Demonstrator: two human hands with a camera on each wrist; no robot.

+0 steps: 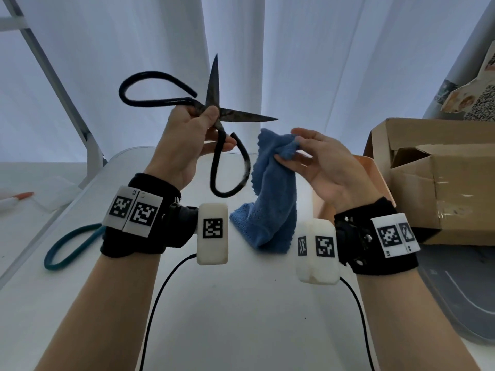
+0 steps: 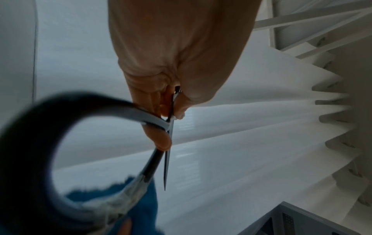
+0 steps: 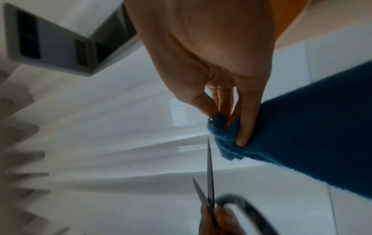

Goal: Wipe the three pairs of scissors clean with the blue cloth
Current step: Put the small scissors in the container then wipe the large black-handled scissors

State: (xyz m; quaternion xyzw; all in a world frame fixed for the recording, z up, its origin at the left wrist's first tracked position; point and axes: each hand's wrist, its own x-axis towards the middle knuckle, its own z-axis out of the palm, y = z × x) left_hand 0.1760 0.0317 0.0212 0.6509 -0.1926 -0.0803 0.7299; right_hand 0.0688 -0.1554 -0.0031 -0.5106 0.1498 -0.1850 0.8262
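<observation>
open black scissors [image 1: 214, 113] beside right-hand-pinched blue cloth [image 1: 267, 188]

Cool, diffuse daylight enters through the translucent white curtain [image 1: 134, 62], backlighting the scene; the black scissors [image 1: 214, 108] appear nearly in silhouette. The head view is sharp, with wide-angle bending of straight lines at its edges. Both wrist views are dimmer and soft: the handle loop [image 2: 30, 143] is heavily defocused, and streaked blur marks the left margin of the right wrist view.
</observation>
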